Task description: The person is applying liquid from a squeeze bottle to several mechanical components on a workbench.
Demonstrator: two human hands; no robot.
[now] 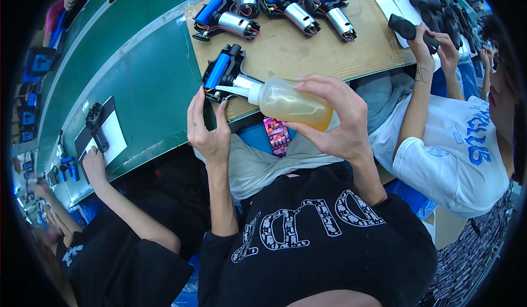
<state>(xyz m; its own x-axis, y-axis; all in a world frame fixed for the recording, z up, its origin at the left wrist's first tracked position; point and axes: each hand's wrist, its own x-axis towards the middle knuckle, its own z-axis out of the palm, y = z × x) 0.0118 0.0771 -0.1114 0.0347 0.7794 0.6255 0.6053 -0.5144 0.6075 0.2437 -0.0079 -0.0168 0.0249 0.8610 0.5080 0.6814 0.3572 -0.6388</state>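
Green workbench (pixel 137 82) carries a brown board (pixel 285 49) of motor assemblies (pixel 285 5).

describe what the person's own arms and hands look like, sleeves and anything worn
Both forearms are bare from the elbow down. The left hand and right hand wear no gloves, rings or watch that show. Short black sleeves belong to a black T-shirt with large white patterned lettering across the chest.

- A long green-topped workbench (pixel 137 82) with a pale edge strip runs diagonally from upper right to lower left.
- A brown cardboard sheet (pixel 296 49) lies flat on the bench, overhanging its near edge.
- A small white paper sheet on a black board (pixel 112 134) rests further along the bench, to the left.
- Light is bright, cool and even.
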